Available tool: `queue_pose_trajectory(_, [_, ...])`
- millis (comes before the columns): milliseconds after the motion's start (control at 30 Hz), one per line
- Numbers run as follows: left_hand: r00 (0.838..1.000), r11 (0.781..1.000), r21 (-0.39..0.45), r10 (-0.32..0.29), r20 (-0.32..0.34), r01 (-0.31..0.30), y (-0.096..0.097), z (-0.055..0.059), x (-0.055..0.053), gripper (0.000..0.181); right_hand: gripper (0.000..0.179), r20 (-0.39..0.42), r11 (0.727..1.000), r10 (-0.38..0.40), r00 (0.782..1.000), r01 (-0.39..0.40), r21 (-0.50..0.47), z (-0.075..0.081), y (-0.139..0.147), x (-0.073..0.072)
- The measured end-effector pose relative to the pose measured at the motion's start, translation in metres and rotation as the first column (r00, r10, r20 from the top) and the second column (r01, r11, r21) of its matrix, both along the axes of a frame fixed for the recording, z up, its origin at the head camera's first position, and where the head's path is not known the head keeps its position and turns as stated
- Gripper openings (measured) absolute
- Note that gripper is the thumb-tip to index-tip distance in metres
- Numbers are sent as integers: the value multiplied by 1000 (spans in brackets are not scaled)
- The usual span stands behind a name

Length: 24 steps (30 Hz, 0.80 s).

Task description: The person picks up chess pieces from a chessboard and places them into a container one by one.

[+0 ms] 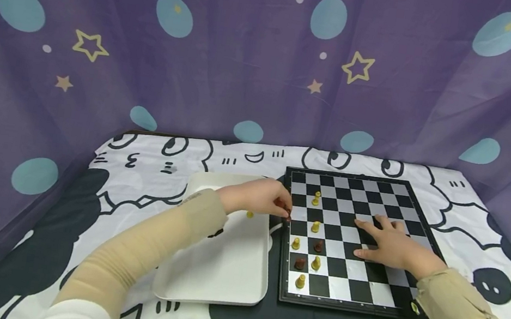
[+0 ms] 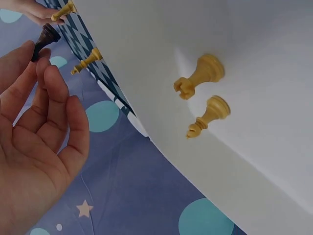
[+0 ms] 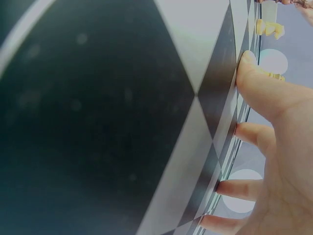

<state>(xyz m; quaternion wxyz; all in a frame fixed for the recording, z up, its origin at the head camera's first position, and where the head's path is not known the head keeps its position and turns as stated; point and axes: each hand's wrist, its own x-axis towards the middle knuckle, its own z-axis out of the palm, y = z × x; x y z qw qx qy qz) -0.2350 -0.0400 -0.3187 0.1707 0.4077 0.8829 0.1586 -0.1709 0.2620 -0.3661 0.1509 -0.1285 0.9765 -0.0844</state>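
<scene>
A purple curtain (image 1: 228,78) printed with blue ovals and stars hangs behind a bench (image 1: 133,180) draped in a black-and-white cartoon cloth. On the bench lies a black-framed chessboard (image 1: 359,292); just beside it, on the person's left, lies a white tray (image 1: 217,280). Both forearms wear beige sleeves (image 1: 139,244). The right hand (image 1: 388,245) rests on the board, its fingers spread apart, tips on the squares, gripping nothing. The left hand (image 1: 262,196) reaches across the tray to the board's near-left edge; its thumb and index finger are closed in a pinch on a dark chess piece (image 2: 46,39), the remaining fingers loosely bent. This piece lies between the fingertips, its wide end projecting beyond them, at the board's left rim. Yellow pieces (image 1: 315,227) and reddish-brown pieces (image 1: 300,264) stand on the board's left columns. Two yellow chessmen (image 2: 209,71) stand in the tray.
</scene>
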Motion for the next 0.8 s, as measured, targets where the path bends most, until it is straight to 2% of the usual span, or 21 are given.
queue_pose_trajectory(367, [1000,1000,16,11,-7,-11,-12,2,8,16,84,3,1000,1,1000,-1,5,0,-1,1])
queue_pose_trajectory(533, [999,999,50,-9,-34,11,-18,1,9,14,84,-1,1000,-1,1000,1,7,-1,-1,1])
queue_pose_trajectory(800, [999,997,74,-21,-30,23,-27,0,8,14,85,9,1000,-4,1000,4,4,0,0,1])
